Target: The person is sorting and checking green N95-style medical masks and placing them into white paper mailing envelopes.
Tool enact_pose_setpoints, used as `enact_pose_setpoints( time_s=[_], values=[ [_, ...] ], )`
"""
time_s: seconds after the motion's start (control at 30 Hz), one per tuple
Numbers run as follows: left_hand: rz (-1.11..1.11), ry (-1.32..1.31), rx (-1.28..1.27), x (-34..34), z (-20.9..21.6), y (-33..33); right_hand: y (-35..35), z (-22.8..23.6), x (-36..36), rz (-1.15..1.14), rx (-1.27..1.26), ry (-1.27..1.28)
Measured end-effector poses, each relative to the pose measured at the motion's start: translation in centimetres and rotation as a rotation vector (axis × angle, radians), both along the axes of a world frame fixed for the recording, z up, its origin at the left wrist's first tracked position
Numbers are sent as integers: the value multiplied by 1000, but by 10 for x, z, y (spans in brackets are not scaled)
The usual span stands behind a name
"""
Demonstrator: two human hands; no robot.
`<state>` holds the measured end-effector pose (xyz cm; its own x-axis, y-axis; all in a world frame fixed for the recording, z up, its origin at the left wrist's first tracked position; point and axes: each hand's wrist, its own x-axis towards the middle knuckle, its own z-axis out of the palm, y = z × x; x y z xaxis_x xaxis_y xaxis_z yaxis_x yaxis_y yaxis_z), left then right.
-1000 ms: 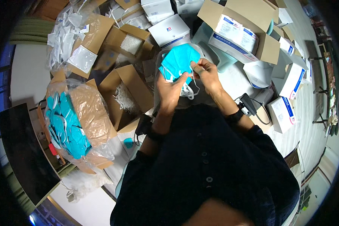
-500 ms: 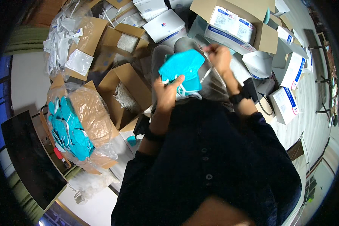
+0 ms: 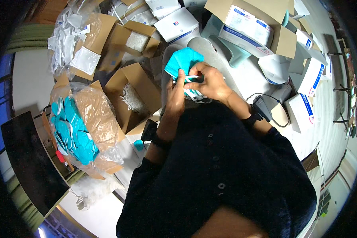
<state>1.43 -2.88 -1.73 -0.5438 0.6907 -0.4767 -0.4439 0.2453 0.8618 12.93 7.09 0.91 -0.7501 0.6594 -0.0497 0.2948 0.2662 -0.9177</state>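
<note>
A teal face mask (image 3: 183,60) with white straps is held over my lap. My left hand (image 3: 177,89) is closed on its lower left edge, thumb laid up along the front. At the lower edge of the mask, my right hand (image 3: 210,83) pinches a white strap (image 3: 192,77) between thumb and fingers. More white straps and a bit of teal show below the fingers, so other masks may lie beneath; the hands hide how many. Both hands almost touch each other.
To the left, a plastic-lined carton (image 3: 103,115) holds a heap of teal masks (image 3: 73,133). Beside it stands a box of white straps (image 3: 131,99), with a smaller such box (image 3: 137,41) beyond. At upper right is an open carton (image 3: 283,39) of white packets; white-and-blue boxes (image 3: 300,111) stand right.
My right hand has come down and left from the far right, bringing the strap to the mask's lower edge. The mask has shifted slightly left and is tilted more upright.
</note>
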Motion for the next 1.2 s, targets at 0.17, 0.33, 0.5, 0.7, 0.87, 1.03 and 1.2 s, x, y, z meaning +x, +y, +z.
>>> enact_pose_setpoints(
  time_s=[0.17,0.33,0.5,0.7,0.87,1.03,1.2],
  values=[
    [-21,72,14,0,0,-2,3,-13,4,41,-330,108],
    [-284,488,6,-4,7,-6,8,-9,5,-125,-205,97],
    [-367,621,-120,2,15,-18,42,-49,4,-356,68,-50],
    [-166,329,-17,2,27,-29,96,-56,43,-433,-300,157],
    [-190,287,-73,-6,11,-17,48,-33,30,-264,-602,206],
    [-286,350,-194,-16,-19,-18,43,-11,25,-265,-375,375],
    [-236,1068,-232,-5,-1,-25,43,-14,20,-287,-145,112]
  ],
)
